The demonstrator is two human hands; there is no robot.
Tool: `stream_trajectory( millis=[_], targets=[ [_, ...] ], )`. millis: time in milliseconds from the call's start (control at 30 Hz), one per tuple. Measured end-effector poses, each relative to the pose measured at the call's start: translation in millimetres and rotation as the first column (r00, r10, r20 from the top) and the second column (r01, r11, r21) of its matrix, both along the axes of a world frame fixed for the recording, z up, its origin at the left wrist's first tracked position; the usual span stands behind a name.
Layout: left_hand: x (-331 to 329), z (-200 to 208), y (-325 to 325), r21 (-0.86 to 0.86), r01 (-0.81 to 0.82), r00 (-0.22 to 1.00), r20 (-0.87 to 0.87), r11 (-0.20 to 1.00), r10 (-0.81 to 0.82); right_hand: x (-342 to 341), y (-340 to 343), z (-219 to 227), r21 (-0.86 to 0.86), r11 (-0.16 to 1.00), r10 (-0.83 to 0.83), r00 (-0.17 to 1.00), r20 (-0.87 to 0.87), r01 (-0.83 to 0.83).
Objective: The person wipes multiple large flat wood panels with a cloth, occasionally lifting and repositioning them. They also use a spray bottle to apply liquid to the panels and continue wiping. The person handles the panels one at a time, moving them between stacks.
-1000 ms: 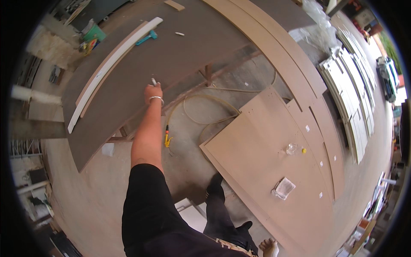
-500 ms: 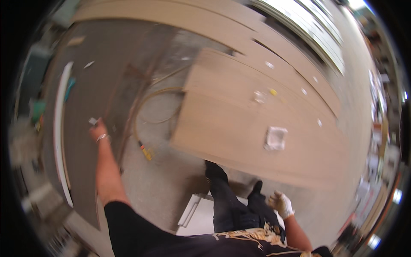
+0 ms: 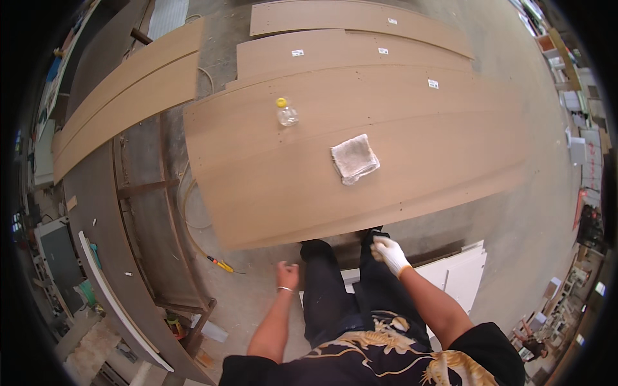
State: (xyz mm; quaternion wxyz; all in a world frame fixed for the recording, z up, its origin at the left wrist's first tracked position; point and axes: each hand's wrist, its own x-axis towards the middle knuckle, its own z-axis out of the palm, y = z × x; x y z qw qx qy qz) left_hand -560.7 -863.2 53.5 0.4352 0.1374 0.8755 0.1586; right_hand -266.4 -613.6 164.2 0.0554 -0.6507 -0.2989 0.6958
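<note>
The left hand (image 3: pixel 288 275) is left bare, with a thin pale bracelet worn at its wrist. Its fingers are held loosely curled; whether anything is enclosed by them cannot be told. The right hand (image 3: pixel 390 253) is covered by a white fabric glove (image 3: pixel 395 257) with a yellowish cuff, and its fingers are bent into a loose fist whose inside is hidden.

Directly ahead of both sets of fingers, and apart from them, the large board (image 3: pixel 270 193) is seen: a broad, flat, smooth brown sheet, dotted with small dark holes. On it, ahead of the right fingers, a pale cloth (image 3: pixel 355 159) is folded into a thick, soft square with a rough nap. Farther ahead, in line with the left fingers, a clear, glossy bottle (image 3: pixel 287 116) is topped by a round yellow cap (image 3: pixel 280 102); whether it is stood up or laid down cannot be told.

Near the left fingers, out to their left, a yellow air gun (image 3: pixel 221 264) is seen on the grey floor (image 3: pixel 248 315), joined to a thin, curved hose (image 3: pixel 187 219). Farther left, a long, slim white strip (image 3: pixel 119 302) is laid along a dark, smooth tabletop (image 3: pixel 103 212). Behind the right fingers, flat white panels (image 3: pixel 460 273) with straight edges are stacked low, partly hidden by the dark trousers (image 3: pixel 327 283).
</note>
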Motion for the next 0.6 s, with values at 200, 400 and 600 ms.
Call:
stream_trajectory(
  millis=[200, 400, 600],
  targets=[
    [152.1, 40.9, 84.4, 0.233, -0.166, 0.938, 0.337, 0.958, 0.080, -87.3, 162.9, -112.1, 0.706, -0.056, 0.469, 0.605, 0.643, -0.706],
    [228.8, 53.6, 90.3, 0.071, -0.166, 0.941, 0.309, 0.984, 0.136, -86.3, 267.7, -162.2, 0.491, -0.436, 0.484, 0.263, 0.835, -0.755],
    [253.1, 50.9, 105.0, 0.075, -0.160, 0.948, 0.290, 0.984, 0.131, -138.5, 317.2, -173.3, 0.727, 0.099, 0.199, 0.729, 0.655, -0.680]
  ],
)
